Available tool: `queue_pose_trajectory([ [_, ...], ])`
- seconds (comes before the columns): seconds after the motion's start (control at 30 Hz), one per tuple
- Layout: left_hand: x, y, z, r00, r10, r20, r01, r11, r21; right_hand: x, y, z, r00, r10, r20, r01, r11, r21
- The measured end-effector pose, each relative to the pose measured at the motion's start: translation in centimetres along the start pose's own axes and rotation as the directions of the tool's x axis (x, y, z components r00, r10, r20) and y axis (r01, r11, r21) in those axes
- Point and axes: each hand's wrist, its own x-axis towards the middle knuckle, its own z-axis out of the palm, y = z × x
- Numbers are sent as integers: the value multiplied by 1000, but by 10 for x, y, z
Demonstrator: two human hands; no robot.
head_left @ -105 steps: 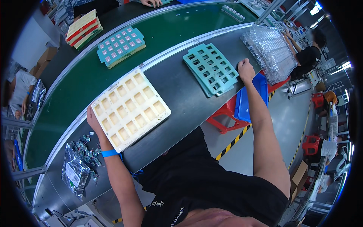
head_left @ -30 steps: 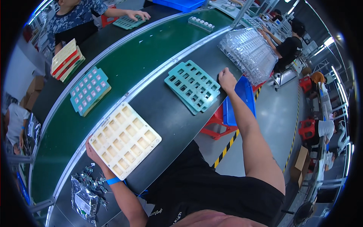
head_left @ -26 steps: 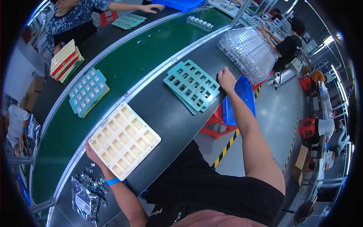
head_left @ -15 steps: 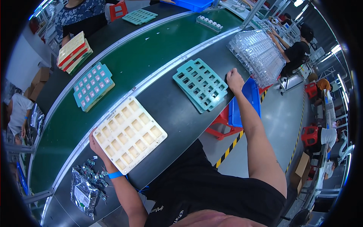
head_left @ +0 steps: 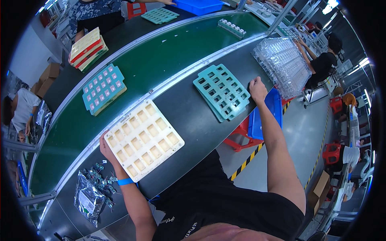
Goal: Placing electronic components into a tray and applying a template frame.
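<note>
The cream compartmented plastic tray [head_left: 143, 139] is gripped by the left hand [head_left: 105, 149]; the right hand [head_left: 257, 89], closed, now rests beside the teal gridded tray stack [head_left: 221, 91], with clear blister trays [head_left: 281, 64] just beyond.

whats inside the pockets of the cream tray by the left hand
The cream tray shows rows of square pockets, all apparently empty. The left hand covers its near-left edge; what lies beneath the tray is hidden.

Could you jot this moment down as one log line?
left hand: on cream tray edge | right hand: beside teal tray | bench: dark
</note>
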Motion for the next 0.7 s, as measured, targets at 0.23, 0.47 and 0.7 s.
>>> queue_pose_trajectory([
  [0.23, -10, 7, -4, 1000, -19, -15, 18, 1000, -1, -6, -9, 4, 999, 9, 36, -8, 1000, -24],
  [0.47, -2, 6, 9, 993, 104, -50, -95, 981, 168, 5, 14, 5, 999, 17, 30, -14, 994, -107],
  [0.7, -7, 10, 13, 989, 127, -71, -124, 991, 47, 22, 23, 9, 993, -94, 69, 81, 981, 175],
])
